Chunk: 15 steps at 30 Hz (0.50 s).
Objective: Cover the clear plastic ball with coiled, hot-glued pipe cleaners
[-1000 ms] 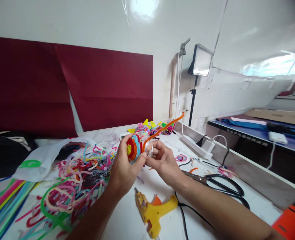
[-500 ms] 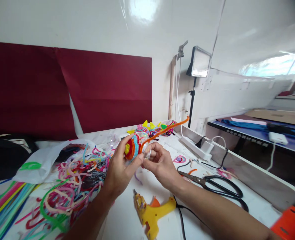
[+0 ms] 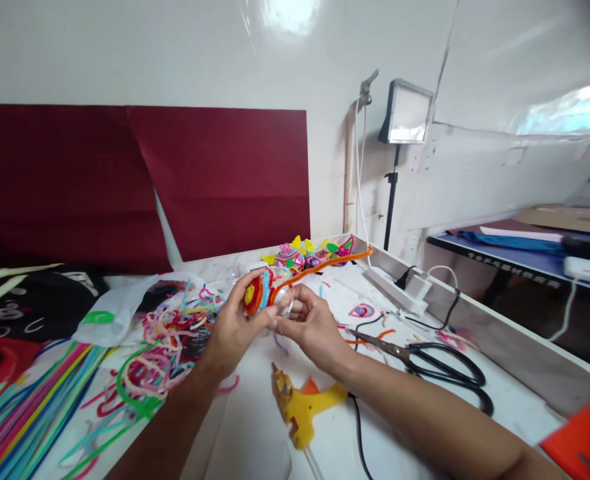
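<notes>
A clear ball wrapped in coloured pipe cleaners is held above the table between both hands. My left hand grips it from the left, fingers curled round it. My right hand pinches its right side, where a long orange pipe cleaner runs off it up and to the right. Below the hands lies a yellow glue gun with its black cord.
A heap of pipe cleaner scraps and straight pipe cleaners cover the left of the white table. Black scissors lie at the right, a power strip by the raised edge. Finished coloured balls sit at the back.
The ball and both hands have sunk slightly and shifted left, and the orange pipe cleaner lies flatter. The view has tipped down and left, showing more of the straight pipe cleaners.
</notes>
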### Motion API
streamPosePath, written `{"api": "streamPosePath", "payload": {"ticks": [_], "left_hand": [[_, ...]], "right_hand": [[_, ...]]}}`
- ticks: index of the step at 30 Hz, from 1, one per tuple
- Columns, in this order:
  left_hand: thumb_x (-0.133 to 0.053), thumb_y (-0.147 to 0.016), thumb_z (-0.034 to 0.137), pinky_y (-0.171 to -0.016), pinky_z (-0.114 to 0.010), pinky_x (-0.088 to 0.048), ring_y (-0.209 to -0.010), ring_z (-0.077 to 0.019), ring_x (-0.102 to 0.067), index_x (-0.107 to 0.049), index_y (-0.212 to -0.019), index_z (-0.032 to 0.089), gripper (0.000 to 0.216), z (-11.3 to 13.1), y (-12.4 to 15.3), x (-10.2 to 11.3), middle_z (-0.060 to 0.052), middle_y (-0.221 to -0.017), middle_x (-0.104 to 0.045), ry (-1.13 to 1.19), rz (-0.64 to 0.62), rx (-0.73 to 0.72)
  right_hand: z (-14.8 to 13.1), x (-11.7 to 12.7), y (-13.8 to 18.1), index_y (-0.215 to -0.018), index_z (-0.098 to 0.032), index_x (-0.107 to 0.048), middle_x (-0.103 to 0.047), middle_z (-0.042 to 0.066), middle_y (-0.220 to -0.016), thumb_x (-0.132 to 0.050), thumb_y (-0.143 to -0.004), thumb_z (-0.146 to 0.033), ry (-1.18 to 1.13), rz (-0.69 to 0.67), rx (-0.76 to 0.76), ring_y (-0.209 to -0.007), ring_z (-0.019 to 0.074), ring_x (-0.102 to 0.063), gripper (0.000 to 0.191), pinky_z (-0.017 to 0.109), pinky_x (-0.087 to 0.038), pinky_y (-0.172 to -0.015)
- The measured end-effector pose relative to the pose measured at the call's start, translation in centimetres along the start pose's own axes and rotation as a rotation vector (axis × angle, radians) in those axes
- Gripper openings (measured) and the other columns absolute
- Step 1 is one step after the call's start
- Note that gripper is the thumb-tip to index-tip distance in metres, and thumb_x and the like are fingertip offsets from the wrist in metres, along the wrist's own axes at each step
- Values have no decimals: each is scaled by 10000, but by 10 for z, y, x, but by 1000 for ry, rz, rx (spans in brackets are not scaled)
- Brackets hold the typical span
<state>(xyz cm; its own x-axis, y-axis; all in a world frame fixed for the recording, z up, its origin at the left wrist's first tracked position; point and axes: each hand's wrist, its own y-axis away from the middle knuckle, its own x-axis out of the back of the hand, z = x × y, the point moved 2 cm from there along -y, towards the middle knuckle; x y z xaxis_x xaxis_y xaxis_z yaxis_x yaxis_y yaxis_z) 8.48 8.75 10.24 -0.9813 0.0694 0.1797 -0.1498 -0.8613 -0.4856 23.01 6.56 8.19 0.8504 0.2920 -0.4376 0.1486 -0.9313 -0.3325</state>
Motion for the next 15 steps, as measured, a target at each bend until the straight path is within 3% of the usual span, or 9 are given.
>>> {"api": "streamPosePath", "payload": {"ticks": [5,10,13,15], "left_hand": [[-791,-724,362,-1141,-474,-487,-1328,-320,-611,-548,-1352,233,686,-6,10,18,-99,-1444,-630,-29,108,-18],[-795,-734,347,-1155,-479,-472,-1292,-330,-625,-586,-1374,225,685,-16,29,40,-87,-1402,-655,-148,180,58],[-810,-736,345,-1154,-466,-475,-1307,-348,-607,-602,-1387,250,690,-31,43,52,-55,-1395,-661,-155,202,122],[-803,-758,357,-1134,-457,-495,-1299,-347,-615,-588,-1410,263,693,-40,51,56,-54,-1397,-662,-153,202,151]], "right_hand": [[-1,5,-5,-968,-229,-531,-654,-29,-827,-848,-704,-453,352,-239,-34,-728,127,-663,469,272,-544,-700],[-17,36,5,-924,-203,-645,-709,29,-943,-764,-725,-204,654,-384,-124,-905,194,-684,232,391,-545,-906],[-25,51,26,-990,-190,-717,-741,73,-1066,-729,-674,-56,874,-488,-185,-1031,259,-675,344,470,-494,-1012],[-24,53,42,-1141,-137,-706,-710,153,-1221,-680,-701,-11,1152,-640,-179,-1167,310,-650,458,496,-477,-1059]]}}
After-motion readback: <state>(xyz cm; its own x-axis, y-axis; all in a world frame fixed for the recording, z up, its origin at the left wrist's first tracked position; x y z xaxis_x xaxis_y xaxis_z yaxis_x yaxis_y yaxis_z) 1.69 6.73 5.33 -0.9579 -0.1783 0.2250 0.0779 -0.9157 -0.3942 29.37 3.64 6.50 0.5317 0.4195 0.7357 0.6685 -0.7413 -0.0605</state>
